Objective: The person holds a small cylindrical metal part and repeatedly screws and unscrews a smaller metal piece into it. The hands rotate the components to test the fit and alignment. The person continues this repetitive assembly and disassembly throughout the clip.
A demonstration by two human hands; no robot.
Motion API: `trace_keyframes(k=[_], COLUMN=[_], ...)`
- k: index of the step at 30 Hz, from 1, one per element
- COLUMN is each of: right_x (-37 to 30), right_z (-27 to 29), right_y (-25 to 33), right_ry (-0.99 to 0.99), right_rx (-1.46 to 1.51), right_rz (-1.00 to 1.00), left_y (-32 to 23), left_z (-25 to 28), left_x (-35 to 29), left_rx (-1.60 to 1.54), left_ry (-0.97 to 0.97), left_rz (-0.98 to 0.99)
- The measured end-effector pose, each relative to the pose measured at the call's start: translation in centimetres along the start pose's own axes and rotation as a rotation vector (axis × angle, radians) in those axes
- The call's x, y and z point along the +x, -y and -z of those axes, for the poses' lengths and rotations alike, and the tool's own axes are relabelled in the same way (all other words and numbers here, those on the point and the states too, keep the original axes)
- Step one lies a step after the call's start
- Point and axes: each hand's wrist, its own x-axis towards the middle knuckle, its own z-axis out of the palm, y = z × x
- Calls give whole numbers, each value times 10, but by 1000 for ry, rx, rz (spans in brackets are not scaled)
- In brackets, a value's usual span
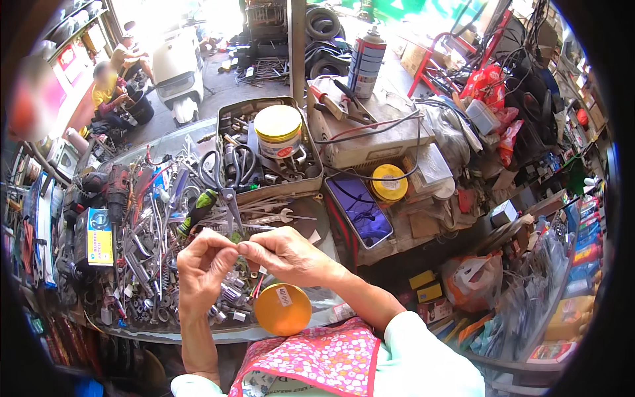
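Above the cluttered workbench, my left hand and my right hand meet with thumbs and fingertips pinched together. Whatever lies between them is too small or too hidden to make out. Just below my right hand is a round orange-yellow lid with a small label. Beyond my fingers lie pliers, a green-and-black handled tool and an open-ended wrench. Loose sockets and small metal parts spread out beneath my hands.
A metal tray of tools holds a yellow-lidded tub. To its right are a phone, a yellow tin and a box-shaped unit bearing a spray can. A drill lies left. Two people sit far left.
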Motion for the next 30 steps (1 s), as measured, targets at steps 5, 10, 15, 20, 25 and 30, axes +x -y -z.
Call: trace_keyframes(k=[5, 10, 15, 20, 25, 30], right_x=[3, 1, -19, -76, -112, -97], right_z=[4, 6, 14, 73, 88, 88], right_y=[-8, -9, 7, 9, -27, -41], right_ry=[6, 104, -144, -653, -457, -500], right_rx=[23, -18, -511, -1072, -1047, -861], right_rz=[-151, -127, -8, -220, -422, -511], left_y=[-5, 5, 7, 17, 30, 37], left_z=[-11, 2, 7, 29, 37, 35], left_x=[3, -3, -6, -14, -16, -15], left_rx=[-132, 3, -27, -55, 24, 304], left_ry=[-49, -64, -70, -192, -264, -359], left_rz=[-154, 162, 25, 217, 309, 258])
